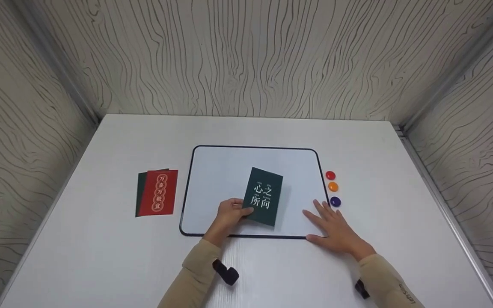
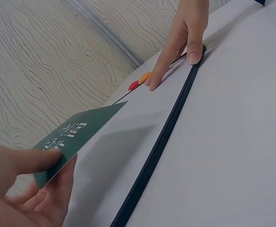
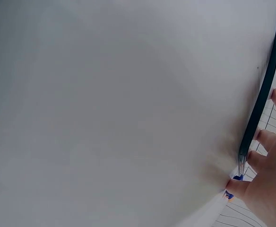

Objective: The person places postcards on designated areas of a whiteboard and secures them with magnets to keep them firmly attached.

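Green card (image 1: 263, 196): tilting over the white board (image 1: 218, 171), its pale lettering facing up.
Left hand (image 1: 231, 212): gripping the card by its lower left, the thumb lying on the lettered face and the fingers supporting from beneath.
Right hand (image 1: 336, 231): holding nothing, spreading its fingers over the board's near right corner, its thumb resting on the dark rim (image 2: 150, 165).
Red disc (image 1: 331, 175), orange disc (image 1: 333, 186), blue disc (image 1: 335, 201): lying in a row just beside the board's right edge.
Red card (image 1: 158, 192): lying left of the board, overlapping another green card (image 1: 140, 196).
Handling: I am judging the held card light, thin and fairly stiff, probably creasing under a hard pinch; its slipperiness is escaping me.
Hold: an edge is looking best, thumb above, fingers below.
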{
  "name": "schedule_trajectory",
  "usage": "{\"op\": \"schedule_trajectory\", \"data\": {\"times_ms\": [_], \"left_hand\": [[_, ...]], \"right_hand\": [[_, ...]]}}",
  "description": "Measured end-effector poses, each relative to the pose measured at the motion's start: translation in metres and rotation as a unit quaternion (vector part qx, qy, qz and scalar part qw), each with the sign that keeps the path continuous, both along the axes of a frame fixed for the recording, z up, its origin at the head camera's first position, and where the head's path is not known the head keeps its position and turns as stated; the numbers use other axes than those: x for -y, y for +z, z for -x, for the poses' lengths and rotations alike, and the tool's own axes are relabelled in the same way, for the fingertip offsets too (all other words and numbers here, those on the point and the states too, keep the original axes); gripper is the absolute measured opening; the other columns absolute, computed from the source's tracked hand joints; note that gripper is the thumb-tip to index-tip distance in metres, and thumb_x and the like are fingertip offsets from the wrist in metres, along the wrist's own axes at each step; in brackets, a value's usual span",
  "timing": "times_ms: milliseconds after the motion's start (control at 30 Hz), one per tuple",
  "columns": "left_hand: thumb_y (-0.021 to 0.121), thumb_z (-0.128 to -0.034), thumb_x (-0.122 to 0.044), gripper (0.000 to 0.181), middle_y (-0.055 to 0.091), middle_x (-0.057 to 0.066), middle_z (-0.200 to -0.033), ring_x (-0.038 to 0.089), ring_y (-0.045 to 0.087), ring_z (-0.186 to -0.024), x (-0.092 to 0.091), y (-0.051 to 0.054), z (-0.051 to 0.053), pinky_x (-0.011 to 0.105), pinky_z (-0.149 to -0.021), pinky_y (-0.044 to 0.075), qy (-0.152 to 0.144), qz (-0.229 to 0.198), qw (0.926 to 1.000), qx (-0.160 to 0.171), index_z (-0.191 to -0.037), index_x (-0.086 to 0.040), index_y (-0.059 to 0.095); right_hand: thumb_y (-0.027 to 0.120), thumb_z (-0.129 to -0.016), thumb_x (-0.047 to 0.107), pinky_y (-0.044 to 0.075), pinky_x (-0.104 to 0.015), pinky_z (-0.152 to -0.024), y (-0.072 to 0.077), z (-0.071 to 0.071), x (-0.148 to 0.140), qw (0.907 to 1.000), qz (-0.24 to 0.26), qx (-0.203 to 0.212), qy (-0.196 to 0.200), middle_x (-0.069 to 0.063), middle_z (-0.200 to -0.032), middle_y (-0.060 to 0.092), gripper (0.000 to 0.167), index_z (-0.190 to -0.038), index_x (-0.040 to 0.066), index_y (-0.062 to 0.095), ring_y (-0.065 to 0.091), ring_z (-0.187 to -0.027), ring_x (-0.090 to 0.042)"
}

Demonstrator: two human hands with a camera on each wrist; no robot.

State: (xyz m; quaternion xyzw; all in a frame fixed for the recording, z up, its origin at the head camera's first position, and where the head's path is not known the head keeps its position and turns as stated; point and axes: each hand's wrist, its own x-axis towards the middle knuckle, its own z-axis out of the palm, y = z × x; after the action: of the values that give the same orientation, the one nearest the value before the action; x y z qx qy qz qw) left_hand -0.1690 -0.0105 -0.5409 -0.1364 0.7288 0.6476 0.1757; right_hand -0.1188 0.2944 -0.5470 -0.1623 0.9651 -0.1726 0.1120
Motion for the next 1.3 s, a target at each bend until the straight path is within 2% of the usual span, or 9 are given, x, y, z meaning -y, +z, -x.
{"op": "schedule_trajectory", "data": {"times_ms": [333,633,900,1300], "left_hand": [[0.074,-0.0798,-0.004,0.027,0.074,0.017,-0.099,0.011,0.067,-0.078,-0.02,-0.002,-0.003,0.026,-0.077,0.056,-0.004,-0.013,0.9997,-0.019,-0.102,0.003,0.061],[0.073,-0.0792,-0.001,0.024,0.073,0.015,-0.094,0.01,0.065,-0.074,-0.032,-0.001,-0.005,0.024,-0.072,0.056,0.007,-0.037,0.9991,-0.019,-0.099,0.003,0.06],[0.074,-0.08,-0.006,0.026,0.07,0.013,-0.095,0.013,0.065,-0.079,-0.039,-0.003,-0.006,0.025,-0.075,0.055,0.007,-0.017,0.9997,-0.015,-0.101,0.002,0.061],[0.073,-0.0803,-0.004,0.024,0.071,0.013,-0.096,0.015,0.068,-0.081,-0.049,-0.008,-0.011,0.027,-0.076,0.057,0.013,-0.006,0.9998,-0.01,-0.1,-0.001,0.06]], "right_hand": [[0.055,-0.088,0.059,0.007,-0.069,-0.117,0.0,0.001,0.0,1.0,0.0,0.007,-0.004,-0.012,-0.164,0.015,0.071,-0.149,0.029,0.034,0.01,-0.15,-0.044],[0.055,-0.088,0.059,0.008,-0.069,-0.117,0.0,0.002,-0.001,1.0,-0.001,0.009,-0.003,-0.012,-0.164,0.015,0.071,-0.149,0.029,0.034,0.011,-0.15,-0.043],[0.056,-0.089,0.058,0.008,-0.069,-0.118,0.0,0.002,-0.001,0.9999,0.002,0.009,-0.006,-0.012,-0.164,0.016,0.07,-0.149,0.029,0.035,0.011,-0.15,-0.043],[0.057,-0.089,0.057,0.008,-0.068,-0.118,0.0,0.001,-0.001,0.9999,0.003,0.009,-0.004,-0.012,-0.164,0.016,0.07,-0.149,0.029,0.035,0.011,-0.15,-0.043]]}}
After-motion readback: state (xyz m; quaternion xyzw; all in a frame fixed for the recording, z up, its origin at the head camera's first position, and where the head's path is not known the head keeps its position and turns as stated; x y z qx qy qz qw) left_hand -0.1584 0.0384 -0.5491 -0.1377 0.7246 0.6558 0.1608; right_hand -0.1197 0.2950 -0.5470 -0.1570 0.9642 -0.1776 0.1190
